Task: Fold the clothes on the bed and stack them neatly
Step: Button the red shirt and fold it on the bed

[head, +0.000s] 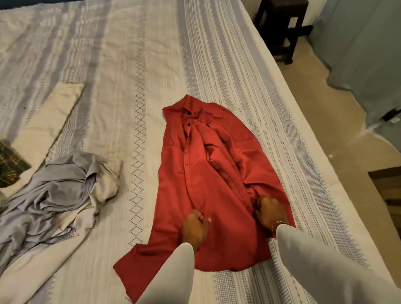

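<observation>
Right now I see the red shirt spread lengthways on the near right part of the bed, collar at the far end, its button placket running down the middle toward me, and one sleeve trailing out at the near left. My left hand sits on the shirt's lower front, fingers curled, pinching the cloth by the placket. My right hand is just right of it, also on the red cloth, fingers bent down into a bunched fold where the other sleeve lies over the body; it grasps that fold. A bracelet shows at the right wrist, and both arms wear pale grey sleeves. To the left, well apart from the red shirt, a crumpled heap of grey garment lies mixed with cream cloth. Farther left, at the frame edge, I see a green plaid piece, folded, resting on a flat cream fabric. Beyond the bed's right edge stands a dark wooden stool on the beige floor, with a grey curtain to its right.
</observation>
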